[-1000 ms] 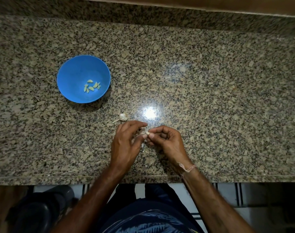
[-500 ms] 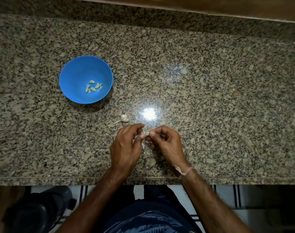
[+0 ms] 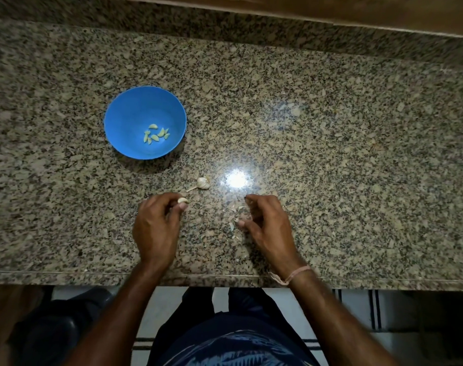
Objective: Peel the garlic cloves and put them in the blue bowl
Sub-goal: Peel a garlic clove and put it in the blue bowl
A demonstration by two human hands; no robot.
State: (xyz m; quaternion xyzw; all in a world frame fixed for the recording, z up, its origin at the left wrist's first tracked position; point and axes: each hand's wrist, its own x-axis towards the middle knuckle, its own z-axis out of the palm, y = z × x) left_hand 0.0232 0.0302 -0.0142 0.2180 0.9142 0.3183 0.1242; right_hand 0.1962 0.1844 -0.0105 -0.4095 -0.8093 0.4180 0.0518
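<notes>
— Two hands over a granite counter (image 3: 330,128): what does each one hold?

— Left hand (image 3: 156,228), fingers curled, pinches a pale garlic clove (image 3: 182,200) between thumb and fingertips. Right hand (image 3: 267,228) is loosely curled, its thumb and forefinger apart; it appears to hold nothing, though its fingertips are in shadow.

— And around them?

— Papery skin scraps (image 3: 235,215) lie on the counter just left of the right hand, between the two hands. Beyond the left hand's fingertips sits a small garlic bulb (image 3: 202,183) with its stem. Farther beyond and left of that hand stands the blue bowl (image 3: 124,120), several peeled cloves (image 3: 156,134) in its bottom.
</notes>
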